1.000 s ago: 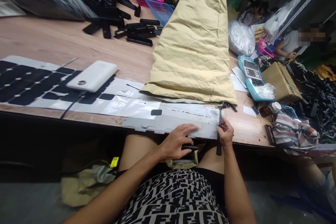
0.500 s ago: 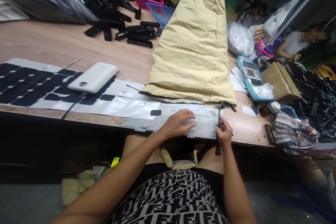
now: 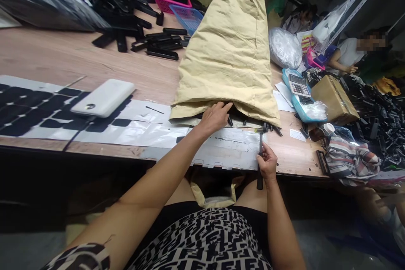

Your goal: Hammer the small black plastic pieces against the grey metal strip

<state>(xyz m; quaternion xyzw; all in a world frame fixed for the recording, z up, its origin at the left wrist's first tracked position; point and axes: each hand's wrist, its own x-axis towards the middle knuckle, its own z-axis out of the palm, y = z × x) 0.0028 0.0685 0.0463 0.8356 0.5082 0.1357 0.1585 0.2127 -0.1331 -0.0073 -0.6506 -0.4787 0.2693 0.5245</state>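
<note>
My left hand [image 3: 215,117] is at the raised lower edge of a big cream cloth bag [image 3: 224,59], fingers stretched into its mouth. Some fingertips are hidden there, and small black pieces [image 3: 230,122] show beside them. A small hammer [image 3: 260,152] with a black grip is in my right hand [image 3: 268,161], its head pointing away from me near the bag's right corner. Beneath both hands lies a pale, translucent sheet [image 3: 221,147] along the table edge.
On the left, a white power bank [image 3: 103,98] with a cable rests on a black-patterned sheet [image 3: 19,112]. Black plastic parts [image 3: 163,44] lie behind. At right are a calculator [image 3: 299,85], a cardboard box [image 3: 335,99], a striped cloth [image 3: 351,156] and a person [image 3: 346,57].
My left hand has moved forward from above the sheet to the bag's mouth, whose edge is now lifted. My right hand still holds the hammer in nearly the same place.
</note>
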